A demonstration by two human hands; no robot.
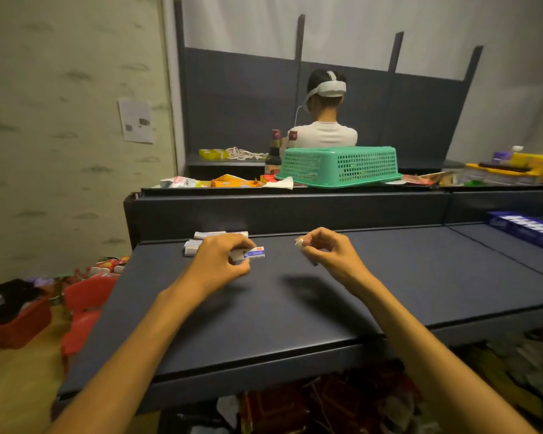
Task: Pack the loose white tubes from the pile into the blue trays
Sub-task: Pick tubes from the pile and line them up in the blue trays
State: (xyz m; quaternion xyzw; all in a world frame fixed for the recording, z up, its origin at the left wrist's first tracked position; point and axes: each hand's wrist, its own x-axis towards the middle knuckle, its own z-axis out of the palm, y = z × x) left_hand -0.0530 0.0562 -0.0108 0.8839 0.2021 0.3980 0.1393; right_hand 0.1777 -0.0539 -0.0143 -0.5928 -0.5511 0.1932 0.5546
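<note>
My left hand [223,256] grips a white tube with a blue label [254,253] just above the dark shelf [295,308]. Behind that hand lies a small pile of loose white tubes [201,241] near the shelf's back left corner, partly hidden by my fingers. My right hand [328,250] hovers mid-shelf and pinches another white tube [299,243], of which only the end shows. A blue tray [527,230] filled with a row of white tubes sits far right on the neighbouring shelf.
A raised dark ledge behind the shelf carries a green basket [339,166], a dark bottle [273,158] and snack packets. A person wearing a white headset sits beyond, back turned. Red plastic stools [85,305] and a red bin [13,317] stand on the floor at left.
</note>
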